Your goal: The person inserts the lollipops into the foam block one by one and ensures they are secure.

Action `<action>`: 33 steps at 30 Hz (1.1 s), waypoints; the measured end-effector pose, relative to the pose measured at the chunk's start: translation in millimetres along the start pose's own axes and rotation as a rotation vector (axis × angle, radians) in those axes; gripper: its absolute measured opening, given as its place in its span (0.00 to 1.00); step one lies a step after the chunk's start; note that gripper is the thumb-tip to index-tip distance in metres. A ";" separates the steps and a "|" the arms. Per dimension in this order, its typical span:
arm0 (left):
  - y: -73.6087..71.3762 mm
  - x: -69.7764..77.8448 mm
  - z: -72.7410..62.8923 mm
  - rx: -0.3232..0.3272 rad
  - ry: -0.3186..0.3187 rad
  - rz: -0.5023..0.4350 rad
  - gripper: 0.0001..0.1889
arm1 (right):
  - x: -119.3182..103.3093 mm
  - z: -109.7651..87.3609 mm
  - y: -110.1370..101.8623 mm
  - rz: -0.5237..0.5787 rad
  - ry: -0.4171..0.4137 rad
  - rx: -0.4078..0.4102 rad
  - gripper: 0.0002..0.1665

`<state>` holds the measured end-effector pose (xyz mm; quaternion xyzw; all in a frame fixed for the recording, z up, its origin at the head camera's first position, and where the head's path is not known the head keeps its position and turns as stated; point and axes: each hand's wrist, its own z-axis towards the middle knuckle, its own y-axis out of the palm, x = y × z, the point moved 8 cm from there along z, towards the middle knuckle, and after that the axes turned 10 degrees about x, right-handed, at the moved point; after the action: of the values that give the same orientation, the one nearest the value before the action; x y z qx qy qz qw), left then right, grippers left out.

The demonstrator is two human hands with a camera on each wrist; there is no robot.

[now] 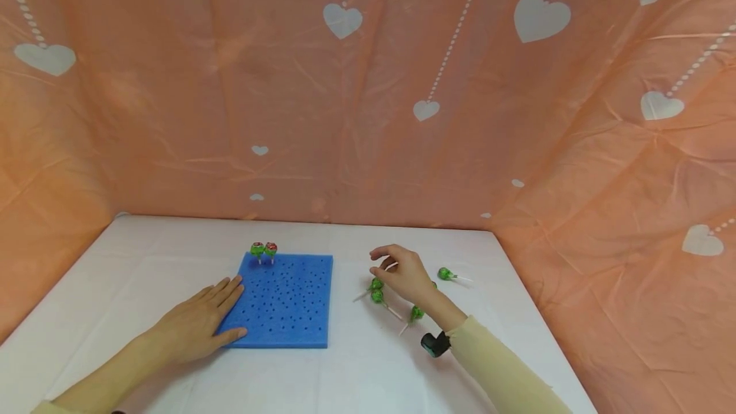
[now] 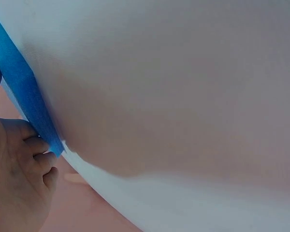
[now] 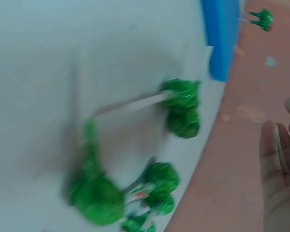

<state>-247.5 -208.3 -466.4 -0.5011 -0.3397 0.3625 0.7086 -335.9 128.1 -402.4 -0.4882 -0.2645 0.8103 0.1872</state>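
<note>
A blue foam block [image 1: 293, 312] dotted with small holes lies flat on the table. My left hand [image 1: 192, 324] rests on its left side, fingers straight and thumb spread; the left wrist view shows the fingers against the foam edge [image 2: 26, 87]. Two green-and-red wrapped lollipops [image 1: 264, 250] stand upright by their sticks near the block's far left corner. To the right, my right hand [image 1: 407, 275] hovers above several loose green lollipops [image 1: 377, 297], its fingers bent with nothing between them. In the right wrist view, a large lollipop [image 3: 97, 198] appears blurred below the hand.
One lollipop [image 1: 445, 274] lies apart on the right, its stick pointing right. A white cloth [image 1: 172, 248] covers the table. Orange curtains [image 1: 368, 145] with white hearts hang behind and at both sides.
</note>
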 end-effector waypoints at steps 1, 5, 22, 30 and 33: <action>0.2 -0.4 0.1 0.000 0.000 0.002 0.44 | 1.3 -2.0 -0.2 -0.016 -0.005 -0.019 0.18; -0.1 -0.8 0.1 -0.001 -0.002 0.006 0.45 | 8.4 -10.4 2.7 -0.071 -0.031 -0.096 0.16; -2.1 1.4 0.3 -0.003 -0.007 -0.008 0.44 | 26.7 -27.7 24.9 -0.220 -0.069 -0.223 0.10; -3.6 2.1 0.0 -0.010 -0.015 -0.014 0.44 | 31.0 -28.3 30.0 -0.233 -0.091 -0.226 0.08; -3.3 1.8 -0.3 -0.013 -0.022 -0.018 0.45 | 31.3 -28.7 30.8 -0.232 -0.086 -0.224 0.07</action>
<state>-245.8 -207.7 -463.2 -0.4984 -0.3544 0.3594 0.7049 -326.0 128.4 -453.9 -0.4373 -0.4154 0.7689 0.2124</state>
